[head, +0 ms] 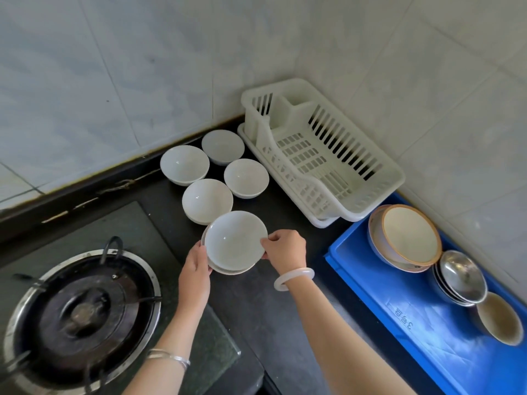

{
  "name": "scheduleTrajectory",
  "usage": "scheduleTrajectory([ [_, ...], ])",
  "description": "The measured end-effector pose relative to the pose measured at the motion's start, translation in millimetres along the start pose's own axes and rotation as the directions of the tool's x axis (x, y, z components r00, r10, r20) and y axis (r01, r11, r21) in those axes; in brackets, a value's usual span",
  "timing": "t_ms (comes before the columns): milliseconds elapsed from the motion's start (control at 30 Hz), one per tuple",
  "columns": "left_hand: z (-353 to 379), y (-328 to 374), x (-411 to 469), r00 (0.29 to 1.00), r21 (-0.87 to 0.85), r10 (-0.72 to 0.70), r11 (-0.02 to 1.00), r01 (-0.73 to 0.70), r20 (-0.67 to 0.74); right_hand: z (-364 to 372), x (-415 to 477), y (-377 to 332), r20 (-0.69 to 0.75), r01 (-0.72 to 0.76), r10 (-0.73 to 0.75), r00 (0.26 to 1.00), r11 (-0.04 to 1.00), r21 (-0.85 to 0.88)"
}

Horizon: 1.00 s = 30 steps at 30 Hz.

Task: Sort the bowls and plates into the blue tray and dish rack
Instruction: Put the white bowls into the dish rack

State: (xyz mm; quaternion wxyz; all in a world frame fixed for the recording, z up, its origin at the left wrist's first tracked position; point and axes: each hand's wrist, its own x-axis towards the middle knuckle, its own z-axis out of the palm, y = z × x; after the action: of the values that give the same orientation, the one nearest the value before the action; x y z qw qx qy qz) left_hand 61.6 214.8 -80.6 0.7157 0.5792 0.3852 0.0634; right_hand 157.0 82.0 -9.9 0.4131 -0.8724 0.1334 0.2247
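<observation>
Two hands hold a stack of white dishes (235, 240) at mid-bench (271, 309): the left hand (196, 259) curls round its left side, the right hand (285, 248) pinches the top bowl's rim; four white bowls (207, 199) stand just behind; the dish rack (342, 146) fills the back corner; the blue tray (413, 337) along the right edge holds brown-rimmed bowls (407, 238), steel bowls (462, 277) and a beige bowl (499, 320); a gas burner (82, 312) sits left.

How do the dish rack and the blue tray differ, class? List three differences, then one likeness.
The dish rack is white; the blue tray is blue. The rack's walls are slotted; the tray's are solid. The rack holds no dishes; the tray holds bowls. Both stand on the dark counter along the tiled wall.
</observation>
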Motion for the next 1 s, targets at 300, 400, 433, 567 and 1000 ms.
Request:
scheduleTrajectory([
  [300,-1.0,-2.3,1.5,0.998,0.206,0.046,0.978,-0.037,-0.037,8.7,8.9,6.0,0.052,-0.006,0.008,0.999,0.999,-0.042],
  [400,-0.1,-0.5,2.5,0.999,0.168,0.017,0.986,-0.009,-0.044,9.5,15.7,8.4,0.076,-0.018,0.022,0.997,0.998,-0.056],
  [433,0.2,0.6,2.8,0.999,0.151,0.006,0.988,0.001,-0.044,9.9,17.4,9.3,0.081,-0.022,0.027,0.996,0.998,-0.066],
  [567,1.5,6.1,3.0,0.996,0.021,-0.083,0.996,0.084,-0.027,11.0,21.3,16.6,0.219,-0.061,0.064,0.974,0.998,-0.024],
  [1000,23.7,47.6,-13.2,0.999,-0.023,-0.011,1.000,0.012,0.051,-37.0,18.7,16.4,0.370,-0.172,0.018,0.929,0.905,0.388],
])
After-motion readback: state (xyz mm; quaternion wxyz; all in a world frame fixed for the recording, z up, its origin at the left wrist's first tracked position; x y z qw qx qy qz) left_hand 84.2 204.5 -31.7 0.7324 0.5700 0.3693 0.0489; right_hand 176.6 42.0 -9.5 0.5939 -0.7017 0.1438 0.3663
